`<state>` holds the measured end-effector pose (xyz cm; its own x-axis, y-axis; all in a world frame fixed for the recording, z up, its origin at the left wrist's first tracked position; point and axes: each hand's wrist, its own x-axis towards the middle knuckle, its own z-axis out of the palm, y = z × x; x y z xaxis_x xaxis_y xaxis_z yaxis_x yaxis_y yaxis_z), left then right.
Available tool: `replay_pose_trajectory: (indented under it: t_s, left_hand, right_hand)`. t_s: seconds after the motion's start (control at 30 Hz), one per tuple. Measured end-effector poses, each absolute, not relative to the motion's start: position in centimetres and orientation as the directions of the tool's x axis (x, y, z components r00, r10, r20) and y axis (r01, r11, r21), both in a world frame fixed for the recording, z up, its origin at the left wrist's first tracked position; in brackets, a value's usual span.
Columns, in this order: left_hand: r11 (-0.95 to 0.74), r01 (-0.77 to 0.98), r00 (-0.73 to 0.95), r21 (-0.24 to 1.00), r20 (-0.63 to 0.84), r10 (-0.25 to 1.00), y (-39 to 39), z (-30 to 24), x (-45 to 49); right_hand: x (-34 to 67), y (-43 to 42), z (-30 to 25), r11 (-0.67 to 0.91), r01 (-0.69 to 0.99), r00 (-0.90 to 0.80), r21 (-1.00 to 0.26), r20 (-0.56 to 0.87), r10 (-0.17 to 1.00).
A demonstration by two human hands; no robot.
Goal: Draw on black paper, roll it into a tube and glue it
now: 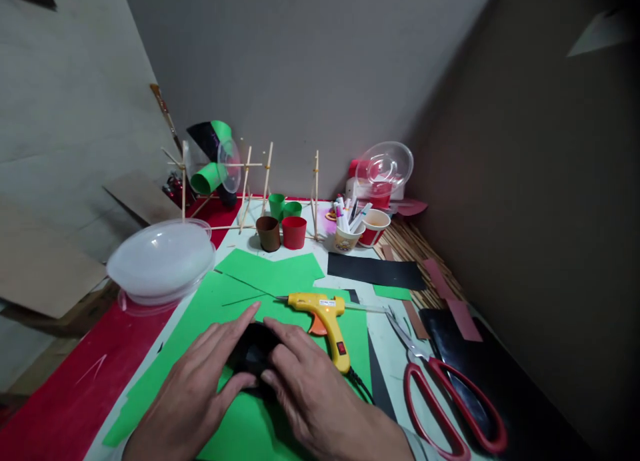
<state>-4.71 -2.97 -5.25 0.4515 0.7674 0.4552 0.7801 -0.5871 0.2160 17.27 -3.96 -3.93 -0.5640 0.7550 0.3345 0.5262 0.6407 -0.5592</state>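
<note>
Between my hands, low in the middle of the head view, is a small black paper cup (254,348) with its opening facing up toward me. My left hand (203,374) grips its left side, thumb at the near edge. Around the right side curl the fingers of my right hand (313,381); they partly hide the cup. Just beyond, a yellow glue gun (320,304) lies on its side on green paper (200,328), its nozzle pointing left and a clear glue stick in its back end.
Red-handled scissors (425,368) lie open at right, near a dark shiny slab (470,361). A black paper strip (375,270), brown cup (269,233), red cup (294,232), green cups (277,206), marker cup (349,236) and stick frame (316,188) are farther back. A plastic bowl (163,258) sits left.
</note>
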Motion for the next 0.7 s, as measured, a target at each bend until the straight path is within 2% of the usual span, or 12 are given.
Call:
replay_pose_trajectory:
  t_s: [0.17, 0.33, 0.5, 0.7]
  left_hand:
    - [-0.596, 0.748, 0.408, 0.292, 0.506, 0.76, -2.7, -4.4, -5.1]
    - [-0.648, 0.715, 0.479, 0.262, 0.492, 0.727, -2.3, -4.8, -6.0]
    - [-0.677, 0.698, 0.485, 0.234, 0.541, 0.687, -1.9, -5.6, -6.3]
    - [-0.655, 0.707, 0.436, 0.268, 0.564, 0.701, -2.5, -5.7, -5.4]
  right_hand:
    - [17.1, -3.8, -4.7, 0.627, 0.553, -0.549, -0.549, 0.326, 0.769]
    - [17.0, -3.7, -5.0, 0.64, 0.56, -0.554, -0.526, 0.337, 0.761]
    - [16.7, -3.5, -5.8, 0.667, 0.584, -0.529, -0.463, 0.406, 0.745]
    - [15.9, -2.1, -8.7, 0.711, 0.6, -0.532, -0.366, 0.481, 0.697]
